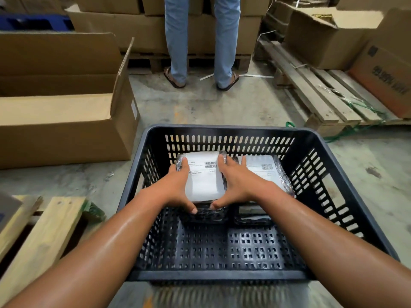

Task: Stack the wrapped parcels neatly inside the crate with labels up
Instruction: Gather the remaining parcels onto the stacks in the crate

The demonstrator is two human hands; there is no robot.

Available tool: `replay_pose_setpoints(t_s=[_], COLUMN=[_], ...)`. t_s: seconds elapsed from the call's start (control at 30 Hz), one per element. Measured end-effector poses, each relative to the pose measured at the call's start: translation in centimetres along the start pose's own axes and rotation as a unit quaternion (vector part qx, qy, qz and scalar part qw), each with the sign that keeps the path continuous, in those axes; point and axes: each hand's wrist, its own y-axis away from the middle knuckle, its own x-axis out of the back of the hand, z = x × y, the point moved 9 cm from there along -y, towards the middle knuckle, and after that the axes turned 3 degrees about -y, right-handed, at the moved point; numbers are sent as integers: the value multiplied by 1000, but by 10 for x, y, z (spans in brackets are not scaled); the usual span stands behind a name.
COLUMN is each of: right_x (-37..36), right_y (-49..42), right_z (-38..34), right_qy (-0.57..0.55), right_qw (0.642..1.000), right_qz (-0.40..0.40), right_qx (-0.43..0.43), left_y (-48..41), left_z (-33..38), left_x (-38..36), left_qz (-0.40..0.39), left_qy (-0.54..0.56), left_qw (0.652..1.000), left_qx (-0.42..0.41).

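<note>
Both hands (208, 185) around parcel (203, 177) in crate (329, 172)

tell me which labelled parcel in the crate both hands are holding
The left parcel: the left hand and right hand clasp its sides. The right parcel lies untouched beside it.

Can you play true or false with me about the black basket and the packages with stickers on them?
1. Both hands hold the same parcel. True: the left hand and right hand grip the sides of the left parcel.
2. The crate is red. False: the crate is black.
3. The held parcel's label faces up. True: its white label shows on top.
4. There is only one labelled parcel in the crate. False: a second parcel sits beside it on the right, label also up.
5. Someone stands past the crate. True: legs in jeans stand by the cardboard boxes.
</note>
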Motion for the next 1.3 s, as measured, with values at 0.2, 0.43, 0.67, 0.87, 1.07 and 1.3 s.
replay_pose_setpoints(t_s=[0.2,0.43,0.67,0.87,1.07,1.3], right_x=[-16,-18,-17,-5,-21,-22], right_y=[3,4,4,3,1,-2], right_z=[4,8,11,11,33,33], right_qy=[-1,2,38,152,78,66], right_qw=[999,1000,999,986,995,996], right_qz=[-20,7,21,65,38,49], right_qx=[-26,-13,-19,-18,-53,-42], left_y=[-4,-2,-4,-4,-5,-7], left_z=[-3,-1,-2,3,6,3], left_x=[-12,-9,-7,-1,-3,-7], left_qz=[-24,-16,-7,21,18,19], left_qy=[2,21,30,55,72,92], left_qw=[1000,1000,999,998,997,995], left_qx=[11,7,9,-9,-24,-20])
